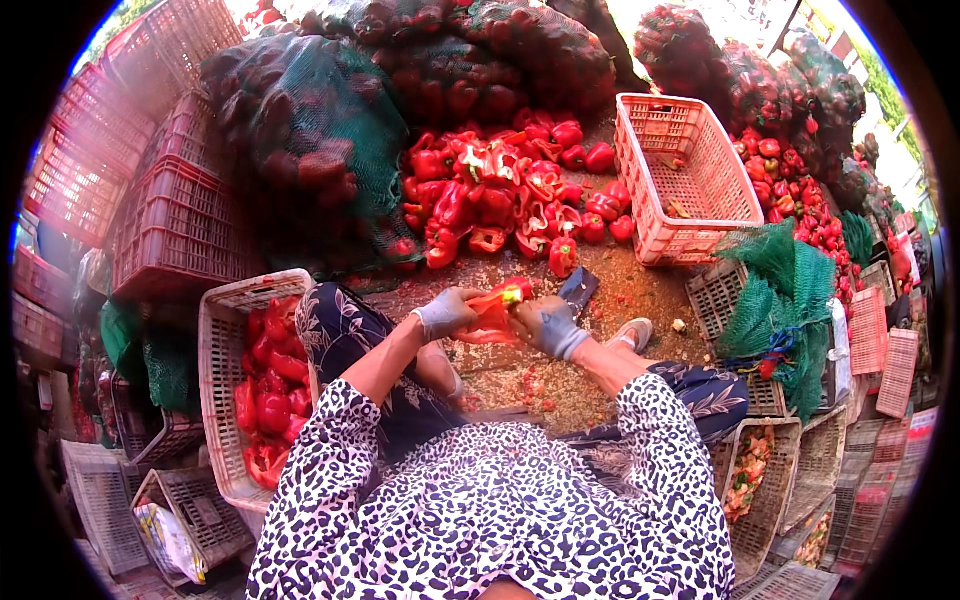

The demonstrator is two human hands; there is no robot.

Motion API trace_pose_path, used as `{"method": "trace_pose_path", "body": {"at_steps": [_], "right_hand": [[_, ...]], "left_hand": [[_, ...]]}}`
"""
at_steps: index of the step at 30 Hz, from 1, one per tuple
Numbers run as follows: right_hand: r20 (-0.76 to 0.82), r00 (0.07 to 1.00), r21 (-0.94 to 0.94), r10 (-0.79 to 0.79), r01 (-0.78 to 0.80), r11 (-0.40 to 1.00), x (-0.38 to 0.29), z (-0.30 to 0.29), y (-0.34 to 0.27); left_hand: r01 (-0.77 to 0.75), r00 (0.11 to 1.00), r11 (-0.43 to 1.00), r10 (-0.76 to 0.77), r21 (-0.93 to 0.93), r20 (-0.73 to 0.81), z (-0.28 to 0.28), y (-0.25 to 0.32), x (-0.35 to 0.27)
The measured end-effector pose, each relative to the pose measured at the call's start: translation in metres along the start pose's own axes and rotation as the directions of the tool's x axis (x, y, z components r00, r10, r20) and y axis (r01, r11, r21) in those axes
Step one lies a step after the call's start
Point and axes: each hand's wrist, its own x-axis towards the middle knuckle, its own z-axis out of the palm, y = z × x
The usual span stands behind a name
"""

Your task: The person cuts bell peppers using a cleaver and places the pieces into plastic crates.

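Observation:
Between my two gloved hands is an opened red bell pepper (491, 313), its pale core and green stem end showing at the upper right. My left hand (448, 313) grips the pepper's left side. On the other side, my right hand (550, 324) has its fingers closed at the core end; whether they also hold a tool is hidden. A dark flat blade-like piece (578, 291) shows just beyond my right hand. Ahead on the floor lies a heap of red bell peppers (487, 196), some whole and some split open.
A pink plastic crate (690, 236) stands ahead right with a few scraps inside. By my left leg, a crate (217, 375) holds red pepper pieces. Full green mesh sacks (367, 142) rise behind the heap. At right are loose green netting (780, 292) and a crate of cores (784, 465).

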Motion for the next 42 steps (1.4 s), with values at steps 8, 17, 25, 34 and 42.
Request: {"method": "trace_pose_path", "body": {"at_steps": [8, 17, 25, 34, 42], "right_hand": [[0.122, 0.919, -0.219, 0.375, -0.344, 0.913, -0.042, -0.004, 0.048], [-0.347, 0.853, -0.01, 0.391, -0.42, 0.908, 0.002, -0.009, -0.02], [-0.279, 0.867, -0.083, 0.413, -0.451, 0.889, 0.026, 0.002, -0.024], [-0.064, 0.516, 0.953, 0.854, -0.222, 0.205, -0.023, -0.077, -0.027], [-0.879, 0.152, 0.232, 0.451, -0.692, 0.684, -0.216, -0.28, -0.013]], "left_hand": [[-0.115, 0.993, 0.984, 0.117, 0.136, -0.002, 0.005, -0.015, 0.006], [-0.066, 0.984, 0.968, 0.104, 0.243, -0.145, 0.01, 0.012, 0.003], [-0.039, 0.98, 0.935, 0.105, 0.352, -0.17, 0.024, 0.016, 0.005], [-0.132, 0.985, 0.985, 0.118, -0.11, -0.128, 0.002, 0.041, -0.007], [-0.325, 0.371, 0.896, 0.414, 0.301, -0.831, -0.136, 0.073, -0.157]]}}
